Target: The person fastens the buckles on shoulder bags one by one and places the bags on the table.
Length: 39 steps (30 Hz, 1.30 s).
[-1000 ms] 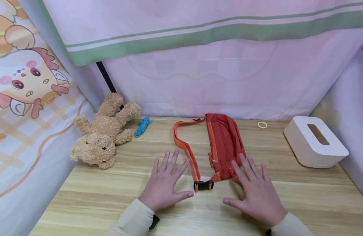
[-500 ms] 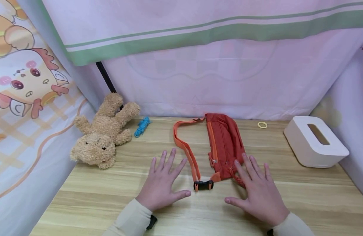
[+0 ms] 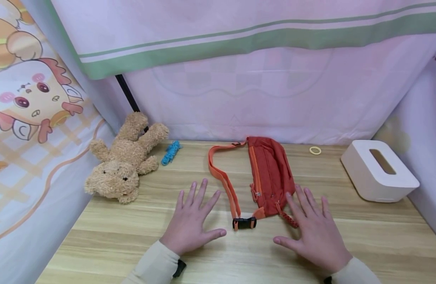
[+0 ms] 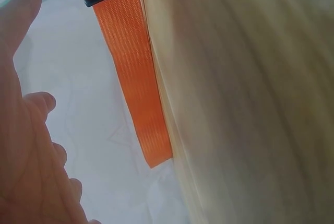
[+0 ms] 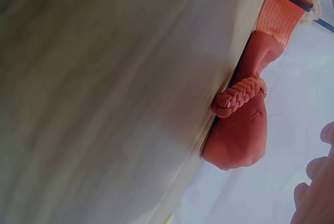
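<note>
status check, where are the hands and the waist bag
Left hand open, flat on table left of orange strap. Right hand open beside red waist bag. Bag unheld, buckle between hands. Nothing blocking.

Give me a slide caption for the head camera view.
Two open hands, left hand and right hand, lie flat on a wooden table flanking a red waist bag.

Waist bag: rust red, orange zip trim. Strap: bright orange webbing, black buckle. Braided zip pull: red-orange. Bench: light wood grain. Teddy: tan. Cord bundle: blue. Ring: yellow. Box: white. Curtain: pale pink, green stripe. Sleeves: cream.
</note>
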{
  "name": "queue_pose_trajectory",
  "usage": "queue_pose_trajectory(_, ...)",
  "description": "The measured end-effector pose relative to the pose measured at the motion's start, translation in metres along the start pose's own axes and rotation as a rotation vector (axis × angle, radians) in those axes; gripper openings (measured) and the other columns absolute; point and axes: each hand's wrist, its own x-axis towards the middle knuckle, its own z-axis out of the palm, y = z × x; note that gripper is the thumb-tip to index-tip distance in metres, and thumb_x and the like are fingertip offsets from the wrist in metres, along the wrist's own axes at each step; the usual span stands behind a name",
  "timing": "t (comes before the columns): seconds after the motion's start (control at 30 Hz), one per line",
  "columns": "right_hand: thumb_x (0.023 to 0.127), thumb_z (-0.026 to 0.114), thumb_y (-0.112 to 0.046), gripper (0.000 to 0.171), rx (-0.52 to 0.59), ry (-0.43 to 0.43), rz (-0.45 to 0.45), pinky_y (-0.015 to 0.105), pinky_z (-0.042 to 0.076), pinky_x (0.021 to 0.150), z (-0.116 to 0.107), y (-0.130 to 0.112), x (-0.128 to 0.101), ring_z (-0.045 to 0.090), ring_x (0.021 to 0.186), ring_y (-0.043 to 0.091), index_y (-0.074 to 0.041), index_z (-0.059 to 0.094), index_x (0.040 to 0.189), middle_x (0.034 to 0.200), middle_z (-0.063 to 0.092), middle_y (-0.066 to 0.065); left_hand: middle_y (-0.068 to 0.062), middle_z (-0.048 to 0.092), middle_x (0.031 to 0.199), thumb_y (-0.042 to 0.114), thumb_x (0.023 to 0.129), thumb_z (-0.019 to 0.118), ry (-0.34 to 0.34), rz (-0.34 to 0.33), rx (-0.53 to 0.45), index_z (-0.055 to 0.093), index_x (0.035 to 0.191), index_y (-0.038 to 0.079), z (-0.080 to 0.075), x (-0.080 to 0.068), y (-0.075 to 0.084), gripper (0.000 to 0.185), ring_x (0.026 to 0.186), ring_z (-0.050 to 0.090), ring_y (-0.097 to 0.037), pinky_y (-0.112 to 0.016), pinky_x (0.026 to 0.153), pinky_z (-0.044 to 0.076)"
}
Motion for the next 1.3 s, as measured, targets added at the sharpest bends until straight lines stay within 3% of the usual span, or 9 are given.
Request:
queue_pose_trajectory(0.37, 0.075, 0.059, -0.085, 0.117, -0.016, -0.024, 0.031, 0.052, -0.017, 0.118, -0.003, 0.004, -0.001, -0.001, 0.153, 0.034, -0.011, 0.024, 0.16, 0.166, 0.012, 0.018, -0.007, -0.008, 0.168, 0.082, 0.081, 0.055, 0.004, -0.012, 0.026, 0.012, 0.16, 0.037, -0.001, -0.004, -0.007, 0.101, 0.152, -0.007, -0.036, -0.062, 0.118, -0.004)
queue_pose_trajectory(0.63, 0.076, 0.055, -0.087, 0.118, -0.03, -0.064, 0.056, 0.05, -0.021, 0.116, -0.004, 0.007, -0.003, -0.003, 0.153, 0.034, -0.013, 0.021, 0.161, 0.168, 0.006, 0.014, -0.006, -0.009, 0.168, 0.08, 0.082, 0.056, 0.025, -0.019, 0.024, 0.018, 0.16, 0.033, -0.002, -0.007, -0.013, 0.1, 0.152, -0.008, -0.037, -0.063, 0.118, -0.004)
queue_pose_trajectory(0.93, 0.075, 0.059, -0.084, 0.119, -0.032, -0.016, 0.04, 0.057, -0.014, 0.118, -0.004, 0.013, -0.006, -0.003, 0.153, 0.033, -0.014, 0.018, 0.161, 0.168, 0.005, 0.014, -0.004, -0.013, 0.167, 0.081, 0.081, 0.056, 0.021, -0.043, 0.02, 0.016, 0.16, 0.034, -0.005, -0.012, -0.02, 0.101, 0.151, -0.007, -0.038, -0.063, 0.118, -0.003)
queue_pose_trajectory(1.3, 0.075, 0.058, -0.086, 0.12, -0.053, -0.034, 0.06, 0.05, -0.023, 0.115, -0.003, 0.022, -0.012, -0.008, 0.153, 0.032, -0.013, 0.02, 0.161, 0.168, 0.003, 0.015, -0.007, -0.011, 0.168, 0.08, 0.081, 0.057, 0.025, -0.069, 0.043, 0.017, 0.161, 0.032, -0.008, -0.02, -0.033, 0.102, 0.151, -0.007, -0.039, -0.064, 0.118, -0.003)
